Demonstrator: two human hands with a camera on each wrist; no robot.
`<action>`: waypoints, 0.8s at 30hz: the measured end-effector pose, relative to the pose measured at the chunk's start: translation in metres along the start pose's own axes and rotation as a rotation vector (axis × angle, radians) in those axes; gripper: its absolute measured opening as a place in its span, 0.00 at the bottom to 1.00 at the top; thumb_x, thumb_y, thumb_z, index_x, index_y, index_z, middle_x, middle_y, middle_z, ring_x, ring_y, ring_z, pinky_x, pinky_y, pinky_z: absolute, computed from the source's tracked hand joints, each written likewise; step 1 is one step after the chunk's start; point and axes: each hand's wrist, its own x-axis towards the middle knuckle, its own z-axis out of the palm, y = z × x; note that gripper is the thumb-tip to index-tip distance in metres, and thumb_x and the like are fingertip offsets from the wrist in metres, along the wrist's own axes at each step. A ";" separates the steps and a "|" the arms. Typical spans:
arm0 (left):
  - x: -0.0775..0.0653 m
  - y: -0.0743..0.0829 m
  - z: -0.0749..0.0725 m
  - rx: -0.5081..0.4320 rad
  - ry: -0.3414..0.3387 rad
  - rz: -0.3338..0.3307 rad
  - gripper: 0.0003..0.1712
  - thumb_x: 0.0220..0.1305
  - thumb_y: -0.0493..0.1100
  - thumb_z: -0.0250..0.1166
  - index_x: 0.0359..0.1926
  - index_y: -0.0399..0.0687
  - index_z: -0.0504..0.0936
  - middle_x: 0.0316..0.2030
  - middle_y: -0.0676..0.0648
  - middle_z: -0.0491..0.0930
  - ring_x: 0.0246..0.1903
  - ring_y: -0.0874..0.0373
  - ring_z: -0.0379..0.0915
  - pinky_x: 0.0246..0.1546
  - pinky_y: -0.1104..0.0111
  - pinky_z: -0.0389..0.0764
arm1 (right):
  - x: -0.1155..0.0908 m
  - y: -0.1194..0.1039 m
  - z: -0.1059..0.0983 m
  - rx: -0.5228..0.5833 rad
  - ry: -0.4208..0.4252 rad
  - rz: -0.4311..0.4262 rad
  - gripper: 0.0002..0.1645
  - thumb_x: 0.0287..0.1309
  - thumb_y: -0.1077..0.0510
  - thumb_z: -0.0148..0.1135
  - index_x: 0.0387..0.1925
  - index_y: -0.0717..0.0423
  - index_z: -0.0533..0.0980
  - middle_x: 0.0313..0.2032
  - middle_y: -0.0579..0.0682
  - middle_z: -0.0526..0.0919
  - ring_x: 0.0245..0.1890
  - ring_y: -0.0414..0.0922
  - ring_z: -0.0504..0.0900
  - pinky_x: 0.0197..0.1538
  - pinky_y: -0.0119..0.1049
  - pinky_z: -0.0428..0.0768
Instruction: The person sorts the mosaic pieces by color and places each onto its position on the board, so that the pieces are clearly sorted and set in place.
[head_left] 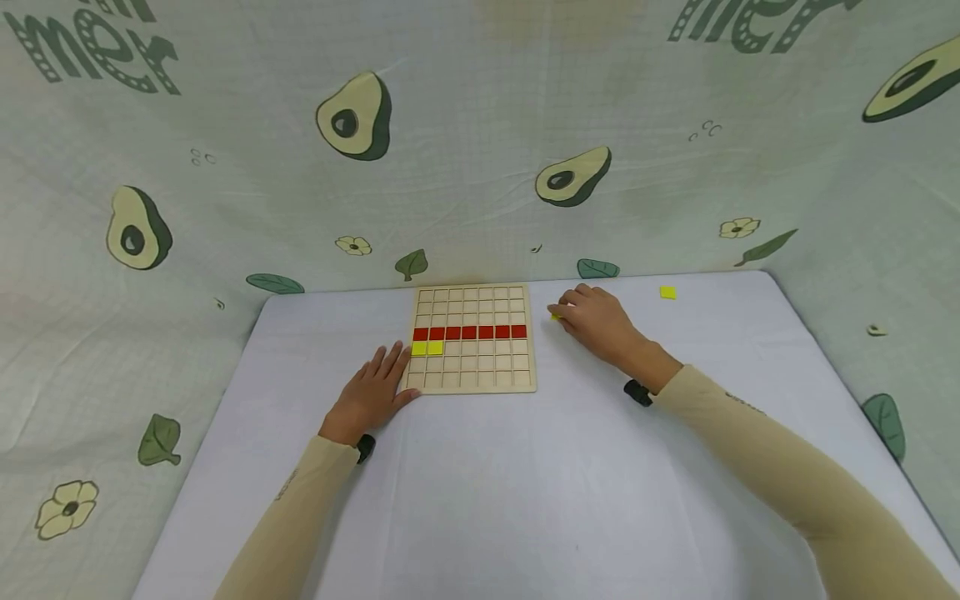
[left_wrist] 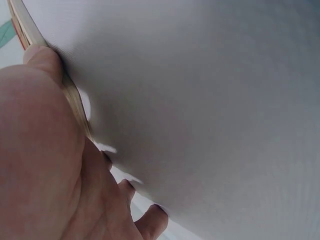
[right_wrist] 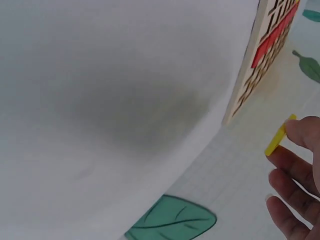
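Note:
A square wooden grid board (head_left: 480,367) lies on the white table, with a full row of red tiles (head_left: 469,332) across its middle. Two yellow tiles (head_left: 427,347) sit in the left cells of the row just below. My left hand (head_left: 371,392) rests at the board's lower left corner, fingers straight along its left edge and thumb at the front edge. To the right of the board, my right hand (head_left: 597,323) pinches a yellow tile (right_wrist: 280,136) between thumb and index finger, the other fingers loosely bent.
Another yellow tile (head_left: 667,292) lies on the table near its back edge, right of my right hand. Behind the table (head_left: 480,483) hangs a cloth (head_left: 465,183) printed with avocados and leaves. Each wrist carries a black band (head_left: 637,392).

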 end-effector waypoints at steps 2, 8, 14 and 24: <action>0.001 -0.001 0.001 0.004 -0.002 0.000 0.49 0.80 0.61 0.57 0.85 0.41 0.45 0.85 0.36 0.44 0.83 0.34 0.39 0.80 0.42 0.53 | 0.005 -0.010 0.001 0.004 0.005 -0.024 0.14 0.64 0.62 0.75 0.51 0.57 0.89 0.44 0.55 0.89 0.47 0.54 0.85 0.52 0.46 0.86; 0.003 -0.004 0.003 0.008 -0.007 0.002 0.50 0.80 0.62 0.56 0.86 0.42 0.45 0.85 0.37 0.43 0.83 0.35 0.39 0.80 0.42 0.53 | 0.022 -0.039 0.007 0.028 0.017 -0.079 0.14 0.65 0.61 0.74 0.52 0.56 0.89 0.45 0.54 0.89 0.49 0.53 0.85 0.54 0.45 0.86; 0.003 -0.004 0.003 0.004 -0.013 -0.007 0.50 0.80 0.62 0.56 0.86 0.42 0.44 0.85 0.37 0.42 0.83 0.35 0.38 0.80 0.43 0.52 | 0.038 -0.064 0.017 0.042 -0.008 -0.121 0.14 0.68 0.60 0.72 0.54 0.54 0.88 0.46 0.52 0.89 0.49 0.51 0.85 0.53 0.43 0.85; 0.003 -0.002 0.002 0.023 -0.014 -0.006 0.50 0.80 0.62 0.56 0.85 0.42 0.45 0.85 0.37 0.43 0.83 0.35 0.39 0.80 0.43 0.53 | 0.058 -0.098 0.032 0.036 0.029 -0.218 0.12 0.66 0.61 0.73 0.50 0.50 0.88 0.44 0.49 0.89 0.48 0.49 0.85 0.49 0.40 0.86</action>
